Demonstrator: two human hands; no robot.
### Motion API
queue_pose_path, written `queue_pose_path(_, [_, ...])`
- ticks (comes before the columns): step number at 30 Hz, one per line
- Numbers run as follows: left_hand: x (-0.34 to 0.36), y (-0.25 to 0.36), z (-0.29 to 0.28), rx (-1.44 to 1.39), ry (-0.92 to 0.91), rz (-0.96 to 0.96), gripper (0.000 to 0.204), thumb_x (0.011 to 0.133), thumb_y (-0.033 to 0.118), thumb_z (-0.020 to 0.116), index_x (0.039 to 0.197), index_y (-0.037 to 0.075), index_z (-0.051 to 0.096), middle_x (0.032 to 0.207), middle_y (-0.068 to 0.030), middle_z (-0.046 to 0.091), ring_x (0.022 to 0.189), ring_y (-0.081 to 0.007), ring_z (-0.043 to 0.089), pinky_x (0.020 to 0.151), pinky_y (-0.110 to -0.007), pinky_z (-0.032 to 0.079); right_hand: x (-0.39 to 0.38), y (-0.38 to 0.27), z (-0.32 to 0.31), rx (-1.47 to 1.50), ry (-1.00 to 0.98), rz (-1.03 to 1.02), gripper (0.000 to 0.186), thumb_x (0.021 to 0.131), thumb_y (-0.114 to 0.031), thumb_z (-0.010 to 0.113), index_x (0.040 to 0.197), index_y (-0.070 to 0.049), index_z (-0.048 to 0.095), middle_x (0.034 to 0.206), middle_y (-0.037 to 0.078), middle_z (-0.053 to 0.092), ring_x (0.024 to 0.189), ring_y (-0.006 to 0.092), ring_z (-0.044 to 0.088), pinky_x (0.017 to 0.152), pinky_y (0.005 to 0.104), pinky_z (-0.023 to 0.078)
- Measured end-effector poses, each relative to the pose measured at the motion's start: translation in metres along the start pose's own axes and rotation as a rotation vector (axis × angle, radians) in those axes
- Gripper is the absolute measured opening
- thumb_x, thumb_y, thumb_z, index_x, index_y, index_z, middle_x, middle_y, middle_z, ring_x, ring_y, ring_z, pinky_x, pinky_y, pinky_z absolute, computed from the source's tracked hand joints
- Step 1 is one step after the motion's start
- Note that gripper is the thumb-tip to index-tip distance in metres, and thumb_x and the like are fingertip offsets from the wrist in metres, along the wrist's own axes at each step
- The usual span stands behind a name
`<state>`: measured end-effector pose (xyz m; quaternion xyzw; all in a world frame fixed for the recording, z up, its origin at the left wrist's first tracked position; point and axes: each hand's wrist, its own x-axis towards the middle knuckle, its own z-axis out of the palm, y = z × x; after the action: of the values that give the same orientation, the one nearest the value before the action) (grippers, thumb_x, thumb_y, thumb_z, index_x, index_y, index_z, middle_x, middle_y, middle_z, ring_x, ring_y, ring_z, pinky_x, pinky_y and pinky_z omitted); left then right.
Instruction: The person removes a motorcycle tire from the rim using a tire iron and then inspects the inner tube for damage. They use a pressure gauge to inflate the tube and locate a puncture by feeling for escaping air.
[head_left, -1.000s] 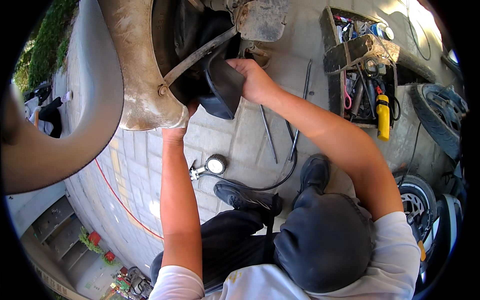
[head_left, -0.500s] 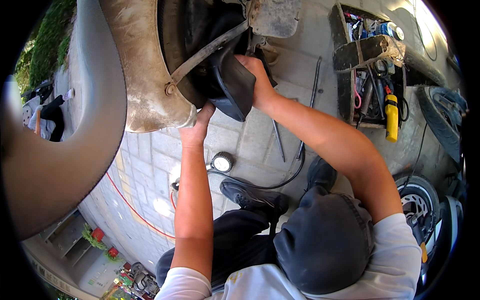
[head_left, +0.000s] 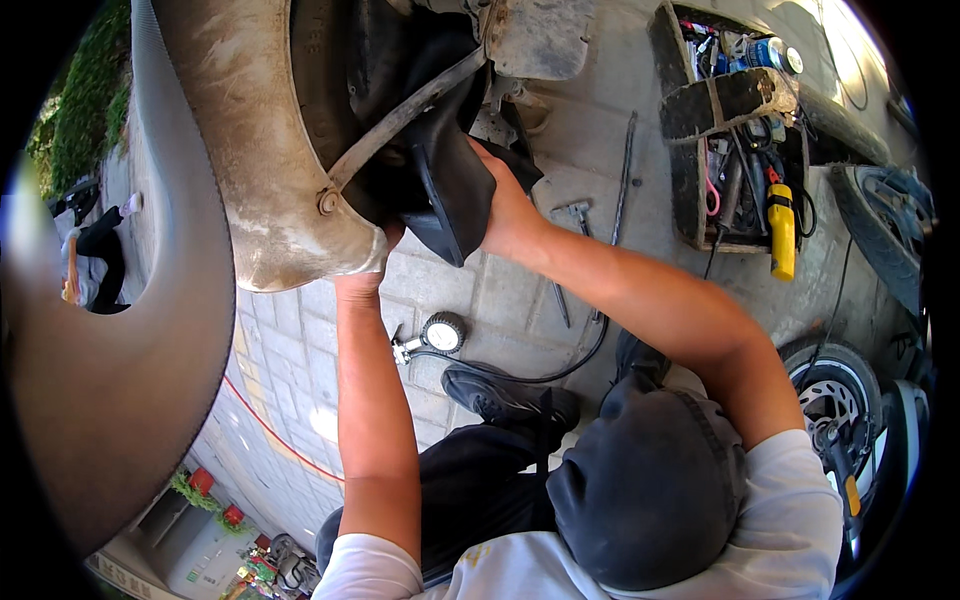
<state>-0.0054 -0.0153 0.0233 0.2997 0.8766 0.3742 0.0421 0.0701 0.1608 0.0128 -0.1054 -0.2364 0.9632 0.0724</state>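
A glossy black curved piece (head_left: 455,205), rubber or plastic, hangs beside a tyre (head_left: 315,90) under a dirty cream fender (head_left: 260,170) with a metal stay (head_left: 410,110). My right hand (head_left: 512,205) grips the piece's right side; its fingertips are hidden against it. Behind the fender's lower tip reaches my left hand (head_left: 391,237). Its fingers are mostly out of sight, so their hold cannot be made out.
On the paving lie a round pressure gauge (head_left: 442,332) with a black hose (head_left: 540,375), and metal bars (head_left: 628,170). An open toolbox (head_left: 690,190) stands at the right, near a wheel (head_left: 830,400). A brown seat (head_left: 120,400) fills the left side.
The black piece and my right hand sit slightly lower. My left hand has gone farther behind the fender tip, hiding more of it. The whole view has shifted a little.
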Motion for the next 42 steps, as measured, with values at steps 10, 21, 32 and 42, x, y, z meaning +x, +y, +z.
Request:
queue_pose_path(10, [-0.011,0.031,0.024,-0.289,0.178,-0.158,0.059,0.075,0.007,0.074,0.130,0.004,0.054,0.127,-0.0090,0.060,0.116,-0.0263,0.055,0.102,-0.037,0.041,0.006,-0.017,-0.017,-0.629,-0.203,-0.194,0.050,0.082,-0.012,0.074,0.126,-0.009,0.052,0.122,0.008,0.058,0.110,0.0219,0.059,0.096,0.0299,0.046])
queue_pose_path(21, [-0.004,0.003,0.004,-0.157,0.063,-0.046,0.069,0.075,-0.001,0.073,0.139,0.004,0.046,0.136,-0.0108,0.054,0.124,-0.0275,0.050,0.109,-0.038,0.034,-0.068,-0.039,-0.138,-1.665,0.105,0.324,0.023,0.084,-0.021,0.065,0.086,0.001,0.071,0.087,0.021,0.068,0.082,0.0376,0.067,0.075,0.0431,0.053])
queue_pose_path(32, [-0.009,-0.002,-0.002,-0.228,0.023,-0.109,0.068,0.074,-0.002,0.073,0.137,0.003,0.048,0.135,-0.0093,0.055,0.122,-0.0256,0.051,0.108,-0.037,0.036,-0.070,-0.031,-0.107,-1.896,0.136,0.236,0.024,0.083,-0.025,0.068,0.084,-0.002,0.072,0.089,0.019,0.070,0.088,0.0379,0.067,0.078,0.0465,0.053])
queue_pose_path(42, [-0.006,0.006,0.002,-0.199,0.032,-0.118,0.066,0.072,-0.003,0.073,0.134,0.004,0.052,0.130,-0.0075,0.058,0.117,-0.0244,0.053,0.105,-0.036,0.039,-0.021,-0.017,-0.113,-2.055,-0.075,0.375,0.021,0.082,-0.021,0.061,0.086,-0.005,0.073,0.090,0.017,0.071,0.089,0.0341,0.069,0.078,0.0426,0.054])
